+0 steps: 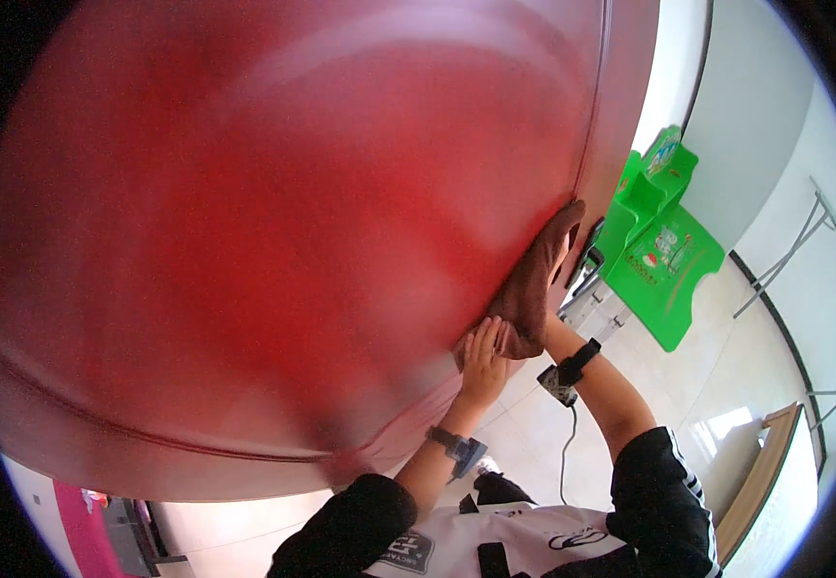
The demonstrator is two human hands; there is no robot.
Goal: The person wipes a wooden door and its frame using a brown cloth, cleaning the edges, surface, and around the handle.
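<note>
While the left hand [484, 361] rests with fingers extended on the near end of a brown cloth [526, 294], the right hand [561, 258] is largely covered by the cloth's upper part, so that its grip cannot be told. The cloth lies along the lower right edge of a large red surface [292, 241], with a green desk [666, 279] standing beyond that edge.

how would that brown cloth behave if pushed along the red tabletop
Probably floppy: the brown cloth bends and creases near the left hand. It may slide fairly easily, since the red tabletop looks smooth and glossy.
</note>
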